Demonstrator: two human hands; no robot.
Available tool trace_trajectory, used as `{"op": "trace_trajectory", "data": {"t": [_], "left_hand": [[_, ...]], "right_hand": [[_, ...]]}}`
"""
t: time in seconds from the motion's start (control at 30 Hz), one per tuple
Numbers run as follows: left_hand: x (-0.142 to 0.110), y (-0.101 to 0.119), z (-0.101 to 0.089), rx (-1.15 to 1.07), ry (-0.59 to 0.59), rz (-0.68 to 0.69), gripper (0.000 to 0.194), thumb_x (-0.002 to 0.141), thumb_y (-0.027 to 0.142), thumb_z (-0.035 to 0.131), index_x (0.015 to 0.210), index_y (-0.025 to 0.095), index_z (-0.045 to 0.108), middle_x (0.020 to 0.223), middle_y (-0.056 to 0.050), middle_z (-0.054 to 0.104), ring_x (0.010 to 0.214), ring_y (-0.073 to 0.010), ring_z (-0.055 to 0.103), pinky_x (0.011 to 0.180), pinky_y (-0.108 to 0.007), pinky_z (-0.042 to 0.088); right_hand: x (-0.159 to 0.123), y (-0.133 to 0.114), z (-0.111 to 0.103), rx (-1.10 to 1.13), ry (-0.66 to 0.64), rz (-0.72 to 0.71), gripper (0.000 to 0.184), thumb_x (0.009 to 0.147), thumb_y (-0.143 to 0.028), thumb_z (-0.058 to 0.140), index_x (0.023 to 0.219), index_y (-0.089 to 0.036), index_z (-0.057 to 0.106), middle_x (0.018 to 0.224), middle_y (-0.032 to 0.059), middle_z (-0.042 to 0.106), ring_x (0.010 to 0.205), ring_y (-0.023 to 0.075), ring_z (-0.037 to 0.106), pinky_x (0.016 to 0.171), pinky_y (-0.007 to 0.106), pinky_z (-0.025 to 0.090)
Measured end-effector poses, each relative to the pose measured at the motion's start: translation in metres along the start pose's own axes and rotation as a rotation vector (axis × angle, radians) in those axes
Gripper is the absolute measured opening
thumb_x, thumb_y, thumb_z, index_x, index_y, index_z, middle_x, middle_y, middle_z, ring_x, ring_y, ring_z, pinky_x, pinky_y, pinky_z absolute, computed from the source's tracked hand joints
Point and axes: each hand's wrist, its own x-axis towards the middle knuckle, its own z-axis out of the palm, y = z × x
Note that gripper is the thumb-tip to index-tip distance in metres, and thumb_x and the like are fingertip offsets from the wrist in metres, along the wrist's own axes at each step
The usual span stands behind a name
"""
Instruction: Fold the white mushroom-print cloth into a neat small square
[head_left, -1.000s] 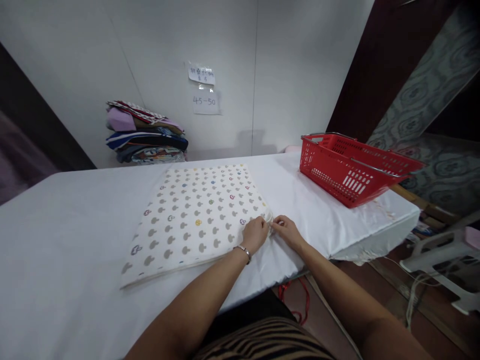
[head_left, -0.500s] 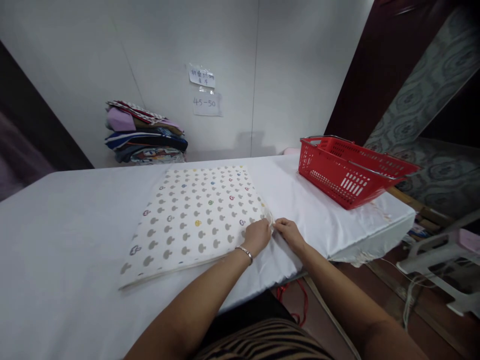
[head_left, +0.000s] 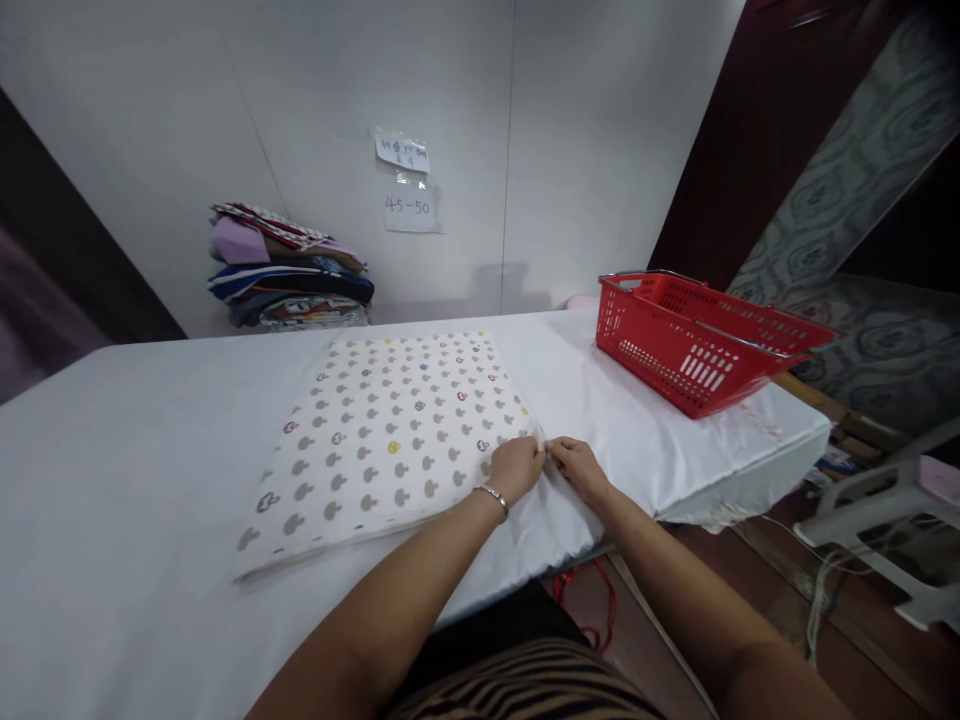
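A folded white cloth (head_left: 405,420) printed with grey and coloured mushroom shapes lies flat on the table in front of me. At its near right corner, my left hand (head_left: 517,468) is closed on the cloth's edge, fingers curled; a silver bracelet circles that wrist. Right beside it, my right hand (head_left: 577,465) pinches at the same corner with thumb and forefinger. The fingertips of both hands nearly meet, and the bit of fabric between them is small and partly hidden.
A red plastic basket (head_left: 697,350) with metal handles stands at the table's right end. Folded clothes (head_left: 292,270) are piled against the wall at back left. White cloth covers the table (head_left: 135,480). A pale plastic stool (head_left: 885,540) is on the floor at right.
Both hands stay at the cloth's near right corner with almost no movement. The left fingers have shifted slightly, and less bunched fabric shows above them.
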Motion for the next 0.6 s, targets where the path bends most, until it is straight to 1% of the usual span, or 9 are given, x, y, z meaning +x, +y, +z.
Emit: {"op": "trace_trajectory", "data": {"t": [0.07,0.13,0.27,0.4,0.5,0.6], "left_hand": [[0.002,-0.002,-0.002,-0.036,-0.027,-0.04,0.029,0.086,0.032,0.04,0.083,0.02,0.066,0.089,-0.007,0.069,0.085,-0.02,0.061,0.071,-0.029,0.042],[0.003,-0.002,-0.002,-0.053,-0.035,-0.065,0.028,0.085,0.03,0.041,0.082,0.02,0.067,0.089,-0.007,0.069,0.084,-0.0191,0.061,0.07,-0.028,0.042],[0.001,-0.001,-0.002,-0.041,-0.004,-0.096,0.028,0.085,0.029,0.04,0.084,0.019,0.067,0.089,-0.008,0.069,0.085,-0.0202,0.061,0.071,-0.029,0.042],[0.0,0.0,0.0,-0.085,0.063,-0.119,0.028,0.087,0.027,0.039,0.085,0.019,0.065,0.09,-0.007,0.068,0.085,-0.0188,0.061,0.071,-0.028,0.041],[-0.001,-0.002,0.003,-0.127,0.11,-0.111,0.026,0.088,0.027,0.039,0.085,0.02,0.064,0.09,-0.005,0.068,0.085,-0.0171,0.06,0.071,-0.026,0.04],[-0.002,-0.003,0.008,-0.119,0.146,-0.085,0.026,0.089,0.028,0.038,0.086,0.02,0.062,0.09,-0.004,0.067,0.084,-0.0168,0.06,0.07,-0.026,0.039]], "right_hand": [[0.0,0.0,0.0,0.009,0.021,0.01,0.024,0.067,-0.042,0.061,0.067,-0.018,0.054,0.044,-0.0079,0.044,0.037,0.0053,0.03,0.037,0.02,0.019],[0.001,0.0,0.001,0.004,0.052,0.017,0.022,0.067,-0.039,0.06,0.069,-0.019,0.052,0.043,-0.0081,0.045,0.036,0.0055,0.031,0.036,0.02,0.019],[0.005,-0.001,0.001,-0.069,0.069,0.036,0.018,0.068,-0.036,0.058,0.069,-0.019,0.051,0.039,-0.0071,0.047,0.034,0.0066,0.034,0.035,0.019,0.021],[0.008,-0.002,0.002,-0.121,0.021,0.054,0.018,0.069,-0.035,0.057,0.064,-0.019,0.051,0.037,-0.0058,0.047,0.034,0.0069,0.036,0.035,0.019,0.021],[0.008,-0.002,0.002,-0.133,-0.006,0.054,0.016,0.067,-0.032,0.057,0.062,-0.019,0.05,0.035,-0.0065,0.045,0.032,0.0062,0.034,0.035,0.019,0.019],[0.007,-0.001,0.0,-0.105,-0.05,0.033,0.015,0.066,-0.032,0.058,0.063,-0.019,0.049,0.039,-0.007,0.046,0.034,0.0057,0.035,0.036,0.019,0.02]]}}
